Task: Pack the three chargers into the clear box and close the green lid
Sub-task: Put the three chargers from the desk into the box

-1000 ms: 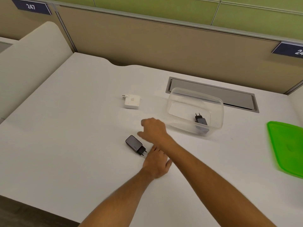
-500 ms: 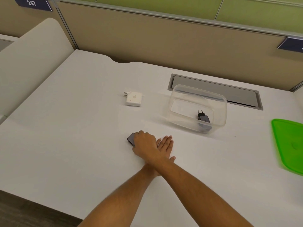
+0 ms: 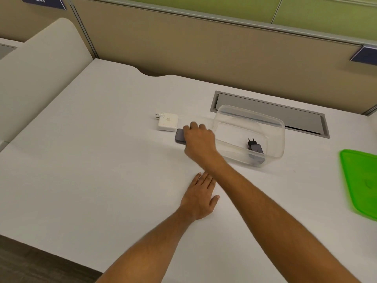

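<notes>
One grey charger is clamped in your right hand, its long axis running toward the white charger just beside it. Your left hand lies flat, fingers apart, on the worktop. Another dark charger sits in the clear box, prongs pointing away from you.

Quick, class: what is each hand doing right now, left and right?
Left hand: open, flat on the white desk, holding nothing.
Right hand: closed around the dark charger.

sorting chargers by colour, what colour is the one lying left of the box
White, clearest in the head view.
</notes>
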A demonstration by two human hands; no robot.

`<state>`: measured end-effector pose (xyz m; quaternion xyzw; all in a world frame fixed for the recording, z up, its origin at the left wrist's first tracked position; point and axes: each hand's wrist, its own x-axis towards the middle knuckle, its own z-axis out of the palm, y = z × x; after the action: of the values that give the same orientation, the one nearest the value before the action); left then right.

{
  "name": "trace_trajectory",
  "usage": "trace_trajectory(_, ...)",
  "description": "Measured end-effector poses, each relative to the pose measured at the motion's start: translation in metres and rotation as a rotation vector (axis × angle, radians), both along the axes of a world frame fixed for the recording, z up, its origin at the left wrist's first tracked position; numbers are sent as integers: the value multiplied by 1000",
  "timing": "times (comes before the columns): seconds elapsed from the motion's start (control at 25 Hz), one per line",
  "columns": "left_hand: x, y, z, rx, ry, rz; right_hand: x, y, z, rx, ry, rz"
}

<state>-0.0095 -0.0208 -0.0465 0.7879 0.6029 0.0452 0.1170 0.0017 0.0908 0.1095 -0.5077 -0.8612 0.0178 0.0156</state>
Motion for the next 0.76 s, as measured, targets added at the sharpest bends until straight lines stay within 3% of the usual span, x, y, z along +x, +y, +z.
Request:
trace_trajectory(0.4,0,0,7,-5,23,-46,79,66,16,67,-37,-246)
trace_trajectory(0.56,-1,-1,7,-18,11,-49,100,82,4,-90,-136,-322)
trace_trajectory(0.76,-1,-1,10,-24,11,-45,116,93,-17,-335,-235,-229)
